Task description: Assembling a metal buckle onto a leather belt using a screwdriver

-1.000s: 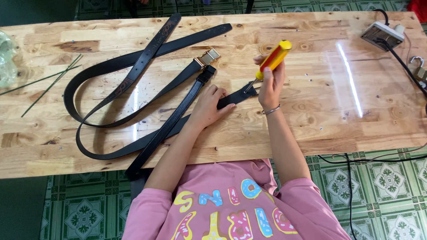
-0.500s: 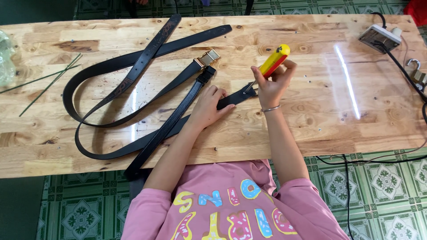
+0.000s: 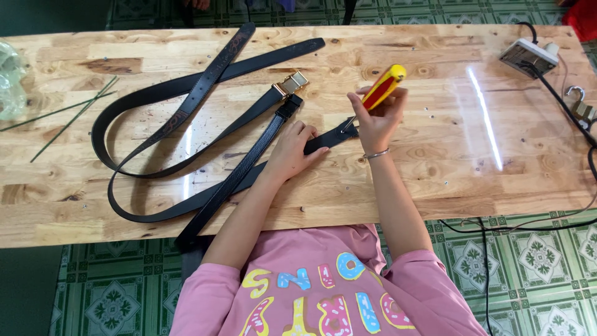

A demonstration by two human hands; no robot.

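Note:
My left hand (image 3: 293,148) presses flat on a black belt (image 3: 245,174) that lies across the wooden table (image 3: 435,168), just left of the belt's end (image 3: 341,132). My right hand (image 3: 375,118) grips a yellow and red screwdriver (image 3: 382,88), its metal tip pointing down at that belt end. A bracelet sits on the right wrist. Two more black belts (image 3: 186,106) loop over the left half of the table, one with a gold buckle (image 3: 290,84).
Thin green sticks (image 3: 71,115) lie at the left, beside a clear plastic bag (image 3: 11,78). A white power strip (image 3: 528,57) with a black cable stands at the back right, and a padlock (image 3: 578,106) sits near the right edge.
My right hand has tilted the screwdriver and brought its tip down to the belt end. My left hand stays pressed on the belt.

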